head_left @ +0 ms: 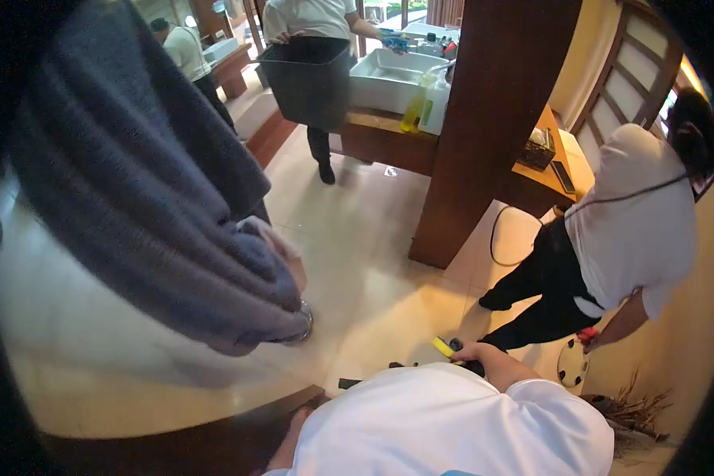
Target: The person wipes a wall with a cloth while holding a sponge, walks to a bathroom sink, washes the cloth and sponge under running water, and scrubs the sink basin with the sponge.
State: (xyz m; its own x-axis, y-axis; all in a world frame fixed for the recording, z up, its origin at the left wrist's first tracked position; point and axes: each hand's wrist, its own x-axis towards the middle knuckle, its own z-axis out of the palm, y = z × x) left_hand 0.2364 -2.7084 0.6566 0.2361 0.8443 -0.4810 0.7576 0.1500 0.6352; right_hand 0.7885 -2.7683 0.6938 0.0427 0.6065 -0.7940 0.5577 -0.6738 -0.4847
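At the bottom, beyond my white shirt, my right hand [470,351] is closed round a small object with a yellow end [444,347] and dark parts. What the object is cannot be made out. Only part of my left hand [301,416] shows, low beside my shirt and near a dark wooden edge [214,432]; its fingers are hidden. To the left hangs a large grey cloth [159,198], with a lighter pinkish cloth [278,242] beside its lower end. A round metal piece [304,321] shows at the cloth's bottom.
Ahead, a person holds a dark bin [305,83] beside a white sink [393,79]. A yellow bottle [415,107] stands by the sink. A wooden pillar [476,135] rises at centre right. Another person, in a white shirt [631,214], bends over a round object [571,363].
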